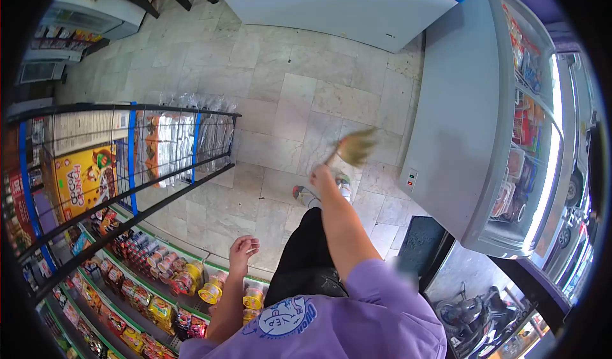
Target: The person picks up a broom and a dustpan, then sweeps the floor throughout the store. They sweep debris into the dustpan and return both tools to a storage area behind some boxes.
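My right hand (320, 173) is closed around the handle of a broom (357, 147), out in front of my legs. The broom's yellowish bristle head fans out to the right and is smeared by motion. Much of its handle is hidden by my hand and forearm. My left hand (243, 250) hangs beside the snack shelves, its fingers loosely bent and apart with nothing in them. Closest to it are yellow-lidded cups (211, 289) on the shelf. My shoes (344, 185) show just below the broom on the tiled floor (280, 123).
A glass-topped display freezer (456, 104) stands at the right, and a white chest freezer (331, 5) at the far side. On the left, a black wire rack (191, 110) holds boxes and plastic packs. Shelves of packaged snacks (134, 292) run along the lower left.
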`<state>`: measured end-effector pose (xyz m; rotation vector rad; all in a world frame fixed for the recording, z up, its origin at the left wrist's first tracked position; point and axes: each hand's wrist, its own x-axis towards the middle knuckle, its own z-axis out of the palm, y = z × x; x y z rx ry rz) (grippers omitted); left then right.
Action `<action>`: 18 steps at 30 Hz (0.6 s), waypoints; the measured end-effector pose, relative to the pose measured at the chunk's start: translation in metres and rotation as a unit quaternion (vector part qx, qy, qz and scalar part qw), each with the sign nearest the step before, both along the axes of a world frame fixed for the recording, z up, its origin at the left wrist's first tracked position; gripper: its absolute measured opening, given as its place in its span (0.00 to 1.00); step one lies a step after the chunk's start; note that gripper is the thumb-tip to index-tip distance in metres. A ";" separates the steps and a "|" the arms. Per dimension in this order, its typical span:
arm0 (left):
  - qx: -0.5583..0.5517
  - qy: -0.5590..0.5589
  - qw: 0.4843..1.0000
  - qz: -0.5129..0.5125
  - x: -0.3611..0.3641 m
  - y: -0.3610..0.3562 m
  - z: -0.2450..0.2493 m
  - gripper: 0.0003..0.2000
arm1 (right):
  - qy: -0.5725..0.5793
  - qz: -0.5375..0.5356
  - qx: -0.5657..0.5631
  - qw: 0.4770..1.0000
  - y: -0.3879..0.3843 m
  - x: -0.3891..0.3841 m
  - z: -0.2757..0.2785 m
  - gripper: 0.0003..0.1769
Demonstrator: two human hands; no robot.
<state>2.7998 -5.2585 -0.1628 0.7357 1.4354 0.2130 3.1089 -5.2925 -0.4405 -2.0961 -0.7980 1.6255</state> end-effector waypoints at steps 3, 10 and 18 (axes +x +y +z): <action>0.002 0.014 1.000 0.010 0.015 0.005 0.014 0.09 | 0.299 -0.582 -0.175 0.736 0.120 -0.015 0.025 0.05; -0.002 0.016 0.999 0.030 0.059 0.001 0.015 0.09 | 0.421 -0.413 0.026 0.807 0.106 0.084 0.100 0.11; -0.031 -0.031 0.998 0.034 0.178 0.007 0.009 0.09 | -0.116 -0.247 -0.072 0.959 -0.098 0.292 0.250 0.40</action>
